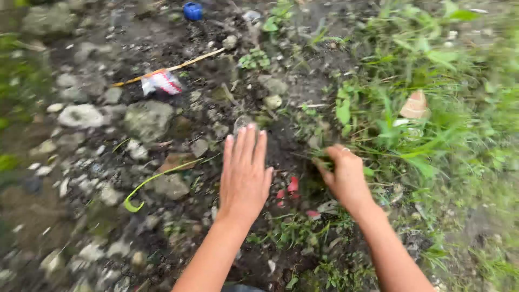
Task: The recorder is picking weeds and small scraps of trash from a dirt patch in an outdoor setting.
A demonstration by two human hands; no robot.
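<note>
Looks like weeding barely underway: right hand [346, 176] is pinched shut on a grass clump [378, 146] still rooted beside the dark soil [281, 146], left hand [246, 173] flat, empty, fingers spread, plenty green left.

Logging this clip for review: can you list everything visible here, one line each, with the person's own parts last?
stones: many, grey and whitish, scattered over the dark soil on the left
snack wrapper: one, red and white, crumpled, upper left by the stick
stick: one, yellowish, thin, lying aslant above the wrapper
bottle cap: one, blue, top edge; blurred
curled leaf blade: one, yellow-green, left of the left hand
red scraps: a few, red, on soil between the hands
tan scrap: one, pale brown, in the grass at right; kind unclear
weeds and grass: dense, green, right side
left hand: one, flat, fingers spread over soil
right hand: one, curled shut on grass stems
</note>
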